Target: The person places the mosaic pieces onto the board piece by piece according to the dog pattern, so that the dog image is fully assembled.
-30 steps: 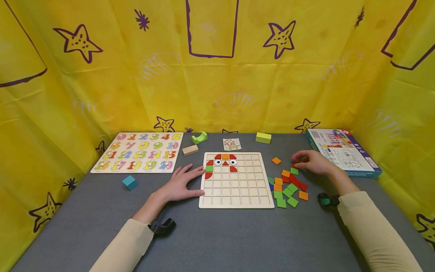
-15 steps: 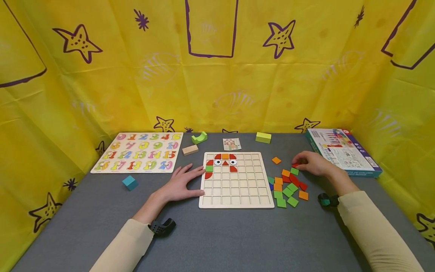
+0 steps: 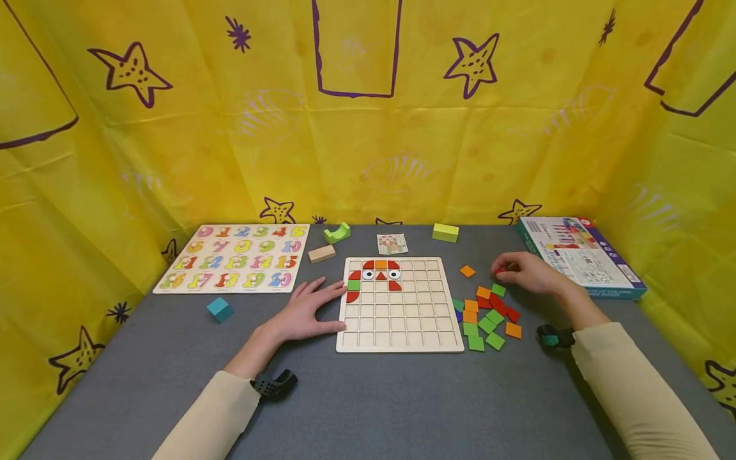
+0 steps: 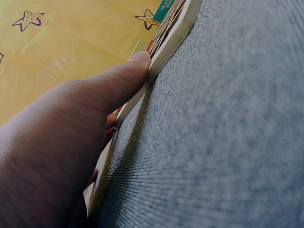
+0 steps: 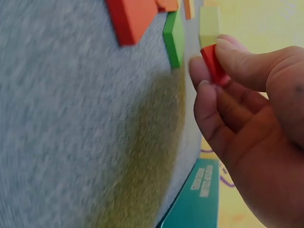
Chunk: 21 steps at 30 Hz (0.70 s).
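Observation:
A wooden grid board (image 3: 400, 319) lies mid-table with red, orange and green tiles and two eye tiles in its top left rows. My left hand (image 3: 306, 313) rests flat against the board's left edge (image 4: 166, 35), fingers straight. My right hand (image 3: 526, 273) is lifted just above the table to the right of the board and pinches a small red tile (image 5: 212, 63) between thumb and fingertips. A loose heap of green, orange and red tiles (image 3: 485, 313) lies below that hand, and a single orange tile (image 3: 467, 271) sits apart.
A number puzzle board (image 3: 237, 257) lies at the back left, with a teal cube (image 3: 220, 308) in front of it. A wooden block (image 3: 321, 253), green arch block (image 3: 337, 232), picture card (image 3: 392, 243) and lime block (image 3: 445, 232) line the back. The game box (image 3: 577, 255) sits at the right.
My right hand has picked the red tile out of the heap and lifted it slightly up and leftward. The left hand has stayed still.

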### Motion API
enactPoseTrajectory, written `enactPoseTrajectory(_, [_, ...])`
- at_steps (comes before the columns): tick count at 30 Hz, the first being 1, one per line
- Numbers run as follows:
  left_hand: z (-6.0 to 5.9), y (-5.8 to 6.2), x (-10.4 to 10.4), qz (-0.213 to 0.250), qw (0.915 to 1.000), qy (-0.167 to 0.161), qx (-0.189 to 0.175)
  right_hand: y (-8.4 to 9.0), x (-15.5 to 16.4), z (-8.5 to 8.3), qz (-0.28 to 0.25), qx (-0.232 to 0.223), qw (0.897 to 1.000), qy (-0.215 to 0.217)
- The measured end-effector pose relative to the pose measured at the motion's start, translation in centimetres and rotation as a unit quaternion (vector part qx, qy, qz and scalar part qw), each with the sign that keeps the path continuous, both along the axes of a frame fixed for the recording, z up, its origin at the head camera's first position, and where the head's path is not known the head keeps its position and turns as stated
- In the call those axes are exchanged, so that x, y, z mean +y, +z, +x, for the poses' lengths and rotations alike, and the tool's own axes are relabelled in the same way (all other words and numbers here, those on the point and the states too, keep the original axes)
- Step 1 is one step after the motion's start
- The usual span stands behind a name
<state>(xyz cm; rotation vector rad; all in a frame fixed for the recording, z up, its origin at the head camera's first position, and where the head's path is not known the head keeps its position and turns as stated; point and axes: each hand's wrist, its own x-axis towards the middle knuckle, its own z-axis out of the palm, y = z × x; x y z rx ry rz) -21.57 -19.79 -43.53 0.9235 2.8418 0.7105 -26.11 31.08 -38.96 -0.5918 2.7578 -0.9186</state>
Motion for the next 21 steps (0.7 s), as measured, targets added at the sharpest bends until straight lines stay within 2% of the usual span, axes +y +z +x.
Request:
enactPoseTrajectory(7, [0.0,-0.1,0.0,0.0,1.0,0.001,-0.002,0.4,-1.6,0.1,-0.029,0.0,0.999,-0.015])
enactPoseTrajectory(13, [0.0,-0.1,-0.1,-0.003,1.0,0.002,-0.004,0.6,-2.9,-0.1,-0.054,-0.029,0.998,-0.022])
enactPoseTrajectory(21, [-0.1,0.0,-0.1,-0.001,1.0,0.0,-0.003,0.6,-5.6,-0.2,-0.05,-0.026,0.998,0.008])
